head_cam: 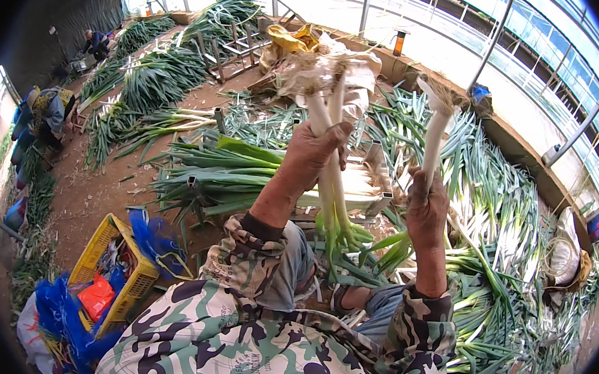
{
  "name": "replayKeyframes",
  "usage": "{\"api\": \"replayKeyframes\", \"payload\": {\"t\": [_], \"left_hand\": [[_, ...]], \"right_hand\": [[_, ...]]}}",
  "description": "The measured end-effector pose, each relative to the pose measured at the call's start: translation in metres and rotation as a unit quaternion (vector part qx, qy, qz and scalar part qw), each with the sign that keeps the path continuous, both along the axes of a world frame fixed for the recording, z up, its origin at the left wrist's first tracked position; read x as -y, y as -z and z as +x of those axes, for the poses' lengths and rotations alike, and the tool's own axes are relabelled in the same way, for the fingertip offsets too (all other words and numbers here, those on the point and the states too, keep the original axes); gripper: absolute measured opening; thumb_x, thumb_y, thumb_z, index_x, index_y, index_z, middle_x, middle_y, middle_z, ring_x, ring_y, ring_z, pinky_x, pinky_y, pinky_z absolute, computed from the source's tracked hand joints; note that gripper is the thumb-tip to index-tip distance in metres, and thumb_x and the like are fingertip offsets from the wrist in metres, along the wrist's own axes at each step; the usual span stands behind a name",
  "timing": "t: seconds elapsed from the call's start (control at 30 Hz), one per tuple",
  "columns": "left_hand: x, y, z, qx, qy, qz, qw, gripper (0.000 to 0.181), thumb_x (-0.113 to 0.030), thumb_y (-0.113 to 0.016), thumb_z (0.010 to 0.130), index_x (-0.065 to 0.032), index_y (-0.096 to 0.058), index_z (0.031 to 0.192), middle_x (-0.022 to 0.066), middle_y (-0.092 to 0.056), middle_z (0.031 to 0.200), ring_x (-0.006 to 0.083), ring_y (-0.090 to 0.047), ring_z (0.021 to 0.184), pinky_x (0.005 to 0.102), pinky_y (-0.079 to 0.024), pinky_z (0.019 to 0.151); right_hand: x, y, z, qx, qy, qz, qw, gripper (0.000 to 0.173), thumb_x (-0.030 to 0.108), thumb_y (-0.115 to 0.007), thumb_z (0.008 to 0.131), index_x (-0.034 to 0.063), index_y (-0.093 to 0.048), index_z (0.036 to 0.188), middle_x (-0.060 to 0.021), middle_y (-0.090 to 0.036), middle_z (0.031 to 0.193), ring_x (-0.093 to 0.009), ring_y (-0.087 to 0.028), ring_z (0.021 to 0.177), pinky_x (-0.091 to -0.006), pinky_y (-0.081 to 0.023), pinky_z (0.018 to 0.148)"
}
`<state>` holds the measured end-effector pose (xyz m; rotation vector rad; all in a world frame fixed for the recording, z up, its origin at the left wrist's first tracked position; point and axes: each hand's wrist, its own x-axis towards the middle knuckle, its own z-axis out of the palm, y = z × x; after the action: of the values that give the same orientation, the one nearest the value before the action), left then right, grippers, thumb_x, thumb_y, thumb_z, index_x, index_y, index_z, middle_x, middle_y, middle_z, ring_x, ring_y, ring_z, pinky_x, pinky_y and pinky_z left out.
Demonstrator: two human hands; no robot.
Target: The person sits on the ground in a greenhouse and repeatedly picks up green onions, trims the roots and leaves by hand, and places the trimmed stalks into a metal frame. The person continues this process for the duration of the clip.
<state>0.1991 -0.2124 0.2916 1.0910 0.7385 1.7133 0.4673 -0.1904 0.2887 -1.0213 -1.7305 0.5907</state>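
My left hand (310, 158) is closed around two thick leeks or large green onions (334, 204), their roots up and their green ends hanging down. Another single stalk (435, 138) is in my right hand (426, 207), also root end up, with a peeling, whitish skin near its roots. Beyond my knees a metal rack (377, 197) cradles a bundle of stalks, its green leaves (225, 172) pointing left and its white ends (362, 177) right. My left forearm covers part of that bundle.
Loose stalks (496, 217) cover the ground on my right. A yellow plastic crate (131, 273) with blue mesh (62, 321) stands at lower left. Piled bundles (161, 79) lie at far left, near two people (49, 114) bent low. White sacking (362, 68) sits ahead, before a low wall (510, 134).
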Motion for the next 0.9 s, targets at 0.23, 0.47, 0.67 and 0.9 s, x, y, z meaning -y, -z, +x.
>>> {"api": "replayKeyframes", "payload": {"t": [0.23,0.47,0.67,0.9], "left_hand": [[0.052,-0.036,0.044,-0.026,0.039,-0.028,0.999,0.039,-0.039,-0.089,0.101,-0.0045,-0.077,0.115,-0.0023,-0.075,0.096,0.0059,-0.067,0.085,0.0262,-0.055,0.076],[0.075,-0.021,0.042,-0.015,0.049,-0.041,0.998,0.036,-0.036,-0.088,0.102,-0.0049,-0.076,0.115,-0.0019,-0.074,0.098,0.0061,-0.066,0.086,0.0263,-0.055,0.076],[0.096,-0.050,0.016,-0.059,0.049,0.068,0.995,0.064,-0.061,-0.088,0.095,-0.0027,-0.074,0.117,0.0020,-0.074,0.100,0.0105,-0.069,0.087,0.0287,-0.057,0.075],[0.080,-0.112,0.033,-0.004,0.144,0.214,0.966,0.072,-0.058,-0.085,0.097,0.0058,-0.066,0.124,0.0154,-0.077,0.094,0.0235,-0.079,0.070,0.0379,-0.068,0.065]], "right_hand": [[0.059,-0.035,-0.063,0.046,-0.072,0.023,0.996,0.064,0.063,-0.046,0.118,0.0010,-0.060,0.122,-0.0274,-0.070,0.101,-0.046,-0.072,0.093,-0.0509,-0.056,0.083],[0.088,-0.015,-0.065,0.068,-0.075,-0.011,0.995,0.089,0.072,-0.050,0.111,-0.0084,-0.052,0.151,-0.0257,-0.071,0.125,-0.038,-0.072,0.117,-0.0461,-0.054,0.102],[0.092,-0.044,-0.057,0.131,-0.230,-0.075,0.961,0.079,0.052,-0.086,0.092,-0.0032,-0.060,0.142,-0.0271,-0.070,0.126,-0.046,-0.074,0.113,-0.0491,-0.058,0.100],[0.110,-0.062,-0.073,-0.023,-0.202,-0.095,0.975,0.036,0.020,-0.087,0.095,-0.0001,-0.073,0.120,-0.0083,-0.077,0.099,-0.020,-0.074,0.089,-0.0375,-0.060,0.082]]}}
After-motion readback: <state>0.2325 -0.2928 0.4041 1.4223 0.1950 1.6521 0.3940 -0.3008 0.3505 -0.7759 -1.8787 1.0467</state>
